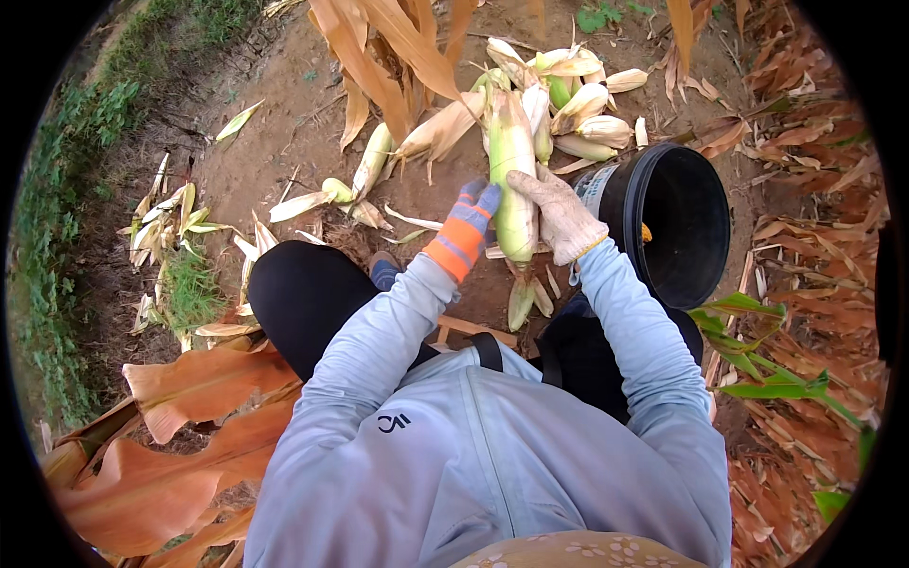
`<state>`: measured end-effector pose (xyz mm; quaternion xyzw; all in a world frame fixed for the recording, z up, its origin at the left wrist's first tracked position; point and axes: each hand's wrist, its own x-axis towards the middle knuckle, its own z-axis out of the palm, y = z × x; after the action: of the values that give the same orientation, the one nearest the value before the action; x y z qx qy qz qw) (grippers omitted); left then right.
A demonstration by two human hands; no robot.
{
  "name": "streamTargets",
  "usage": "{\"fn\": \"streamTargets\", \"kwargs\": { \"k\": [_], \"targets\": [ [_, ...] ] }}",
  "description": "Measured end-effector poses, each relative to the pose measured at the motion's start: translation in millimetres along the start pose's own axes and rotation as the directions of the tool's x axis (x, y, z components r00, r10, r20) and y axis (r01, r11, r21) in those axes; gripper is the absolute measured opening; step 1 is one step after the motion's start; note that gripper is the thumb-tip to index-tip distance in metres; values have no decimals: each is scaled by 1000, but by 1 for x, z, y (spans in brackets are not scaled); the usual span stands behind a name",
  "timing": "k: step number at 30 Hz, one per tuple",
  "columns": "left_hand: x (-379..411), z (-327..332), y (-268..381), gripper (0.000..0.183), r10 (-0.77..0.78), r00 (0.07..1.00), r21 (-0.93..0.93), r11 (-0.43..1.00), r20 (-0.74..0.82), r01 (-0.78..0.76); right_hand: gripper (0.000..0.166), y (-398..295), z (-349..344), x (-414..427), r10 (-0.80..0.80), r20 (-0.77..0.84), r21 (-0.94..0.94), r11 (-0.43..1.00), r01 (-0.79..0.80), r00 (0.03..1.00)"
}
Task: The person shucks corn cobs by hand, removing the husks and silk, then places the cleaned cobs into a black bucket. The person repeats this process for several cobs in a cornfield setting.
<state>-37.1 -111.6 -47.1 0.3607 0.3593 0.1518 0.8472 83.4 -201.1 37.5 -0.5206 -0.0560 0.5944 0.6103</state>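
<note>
An ear of corn in its green and pale husk lies lengthwise between my hands, its stalk end towards me. My left hand, in a grey and orange glove, touches its left side. From the right, my right hand, in a cream knit glove, holds the ear with the thumb laid over the husk. Just beyond is a pile of unhusked ears. A black bucket stands tilted right of my right hand, its mouth towards me, with a bit of yellow corn inside.
Stripped husks are strewn at the left, and another ear lies on the soil. Dry corn leaves hang into view at the top. Large dry leaves lie at the lower left, and a green corn plant stands at the right.
</note>
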Motion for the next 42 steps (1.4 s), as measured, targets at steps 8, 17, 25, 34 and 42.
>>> {"fn": "streamTargets", "kwargs": {
  "k": [8, 17, 25, 34, 42],
  "targets": [
    [-6, 9, 8, 47, -28, 973, 58, 998, 229, 15, 40, -27, -10, 0, -216, -191, -177, 967, 183, 957],
    [-1, 6, -5, 52, 69, 980, 347, 929, 185, -131, 21, -36, -16, -3, -249, -260, -444, 889, 113, 933],
    [-16, 8, 16, 49, -210, 913, 98, 977, 349, 187, 20, -40, -16, -6, -197, -192, -275, 951, 140, 962],
    [-23, 15, 19, 50, -65, 954, 102, 994, 293, 36, 21, -48, -16, -9, -268, -163, -513, 845, 150, 950],
    [-2, -3, 18, 50, -291, 957, 289, 918, 25, 271, 23, -28, 13, -25, -405, 191, -892, 309, 331, 894]
  ]
}}
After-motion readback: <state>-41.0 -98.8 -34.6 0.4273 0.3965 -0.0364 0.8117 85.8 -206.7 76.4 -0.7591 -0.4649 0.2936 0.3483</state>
